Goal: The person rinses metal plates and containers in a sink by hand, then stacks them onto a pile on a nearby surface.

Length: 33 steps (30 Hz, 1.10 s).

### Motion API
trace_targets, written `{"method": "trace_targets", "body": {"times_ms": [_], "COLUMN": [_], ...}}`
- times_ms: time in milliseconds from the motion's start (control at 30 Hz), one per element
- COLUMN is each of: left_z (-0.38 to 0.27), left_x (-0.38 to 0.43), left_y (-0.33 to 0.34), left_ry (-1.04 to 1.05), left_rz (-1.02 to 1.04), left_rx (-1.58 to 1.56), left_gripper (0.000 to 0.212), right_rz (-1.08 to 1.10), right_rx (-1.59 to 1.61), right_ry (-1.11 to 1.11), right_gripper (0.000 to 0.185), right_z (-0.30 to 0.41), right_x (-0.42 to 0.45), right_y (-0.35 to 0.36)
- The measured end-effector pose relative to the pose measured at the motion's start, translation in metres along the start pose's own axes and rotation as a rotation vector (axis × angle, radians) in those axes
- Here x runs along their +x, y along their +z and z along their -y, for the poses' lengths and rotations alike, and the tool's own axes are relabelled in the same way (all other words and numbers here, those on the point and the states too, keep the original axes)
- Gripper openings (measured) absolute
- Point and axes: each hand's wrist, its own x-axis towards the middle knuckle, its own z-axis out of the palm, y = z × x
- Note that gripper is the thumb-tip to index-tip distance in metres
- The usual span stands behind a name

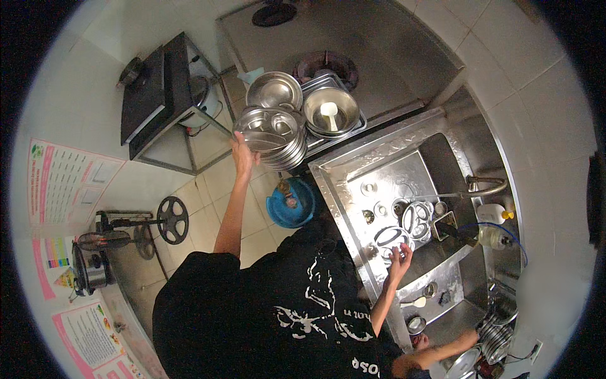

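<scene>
My left hand (244, 154) grips the left rim of a round, divided stainless-steel plate (267, 135). This plate is uppermost on a stack of similar steel plates (286, 158), to the left of the sink. Over the sink, my right hand (400, 258) has its fingers bent at the near edge of another divided steel plate (392, 237); whether they grip it is hard to see. Beside that lies one more divided plate (417, 220), on the wet floor of the sink basin (407, 175). Behind the stack are a round steel dish (274, 90) and a steel pot (315, 106) holding a white rice paddle (330, 111).
A curved faucet (487, 187) and bottles (492, 214) line the sink's back edge. Another person's arm (442, 348) reaches in at lower right, near stacked steel dishes (497, 338). A blue basin (291, 203) sits low by the sink; a black-framed rack (163, 113) stands left.
</scene>
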Motion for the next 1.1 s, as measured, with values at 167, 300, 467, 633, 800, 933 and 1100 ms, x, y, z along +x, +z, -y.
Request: {"method": "trace_targets", "body": {"times_ms": [167,300,467,633,800,933,1100], "left_z": [0.038,0.042,-0.005,-0.016,-0.006,0.041,0.084], "left_x": [0.022,0.008,-0.023,-0.03,-0.092,-0.156,-0.259], "left_y": [-0.037,-0.046,-0.042,-0.022,0.054,0.117,0.197], "left_ry": [0.001,0.267,0.046,0.115,0.363,0.38,0.093], "left_rz": [-0.028,-0.307,-0.115,-0.121,-0.024,0.361,0.858], "left_rx": [0.243,1.106,1.201,1.204,0.729,0.46,0.536], "left_gripper": [0.07,0.075,0.071,0.068,0.048,0.033,0.022], "right_rz": [0.001,-0.004,0.001,-0.04,-0.121,-0.208,-0.329], "right_rx": [0.04,0.023,-0.009,-0.046,-0.122,-0.037,-0.451], "right_ry": [0.021,0.03,0.028,0.097,0.121,0.132,0.246], "right_gripper": [0.027,0.026,0.026,0.028,0.035,0.044,0.063], "right_z": [-0.001,-0.009,-0.02,-0.025,-0.065,-0.101,-0.201], "right_x": [-0.001,0.0,0.002,0.006,0.027,0.06,0.092], "right_y": [0.005,0.003,-0.005,-0.018,-0.041,-0.062,-0.112]}}
